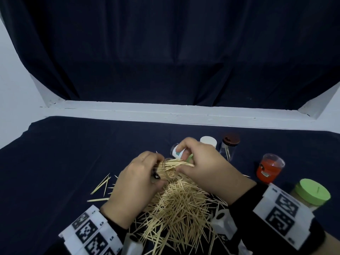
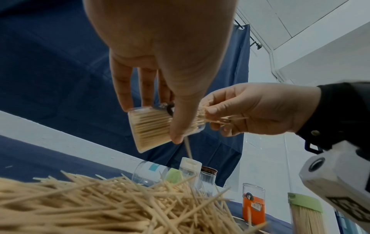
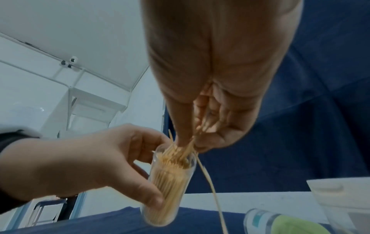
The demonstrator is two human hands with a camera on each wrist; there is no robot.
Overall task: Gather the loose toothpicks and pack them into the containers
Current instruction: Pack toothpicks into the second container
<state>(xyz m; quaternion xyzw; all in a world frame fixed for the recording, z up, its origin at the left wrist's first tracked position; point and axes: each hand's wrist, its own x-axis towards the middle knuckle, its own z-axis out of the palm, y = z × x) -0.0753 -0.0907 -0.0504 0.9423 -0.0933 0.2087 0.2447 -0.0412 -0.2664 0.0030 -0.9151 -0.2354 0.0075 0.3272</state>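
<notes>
With our left hand we grasp a small clear plastic tube, nearly full of pale wooden toothpicks; the fingers and thumb curl round its wall. We hold it tilted just above the big heap of loose toothpicks, which lies on the dark blue cloth of the worktop. Our right hand pinches a small bundle of toothpicks between thumb and fingertips, and the ends of this bundle are already inside the open mouth of the tube. One toothpick hangs down beside the mouth, outside of it.

Behind the heap lies a clear container with a teal label on its side, partly hidden by our right hand. Near it, also behind the heap, stand a white-capped container and a clear jar with a brown lid holding a few toothpicks. To the right of the heap stand an orange-labelled clear container and a full container with a light green lid. A few single toothpicks lie left of the heap.
</notes>
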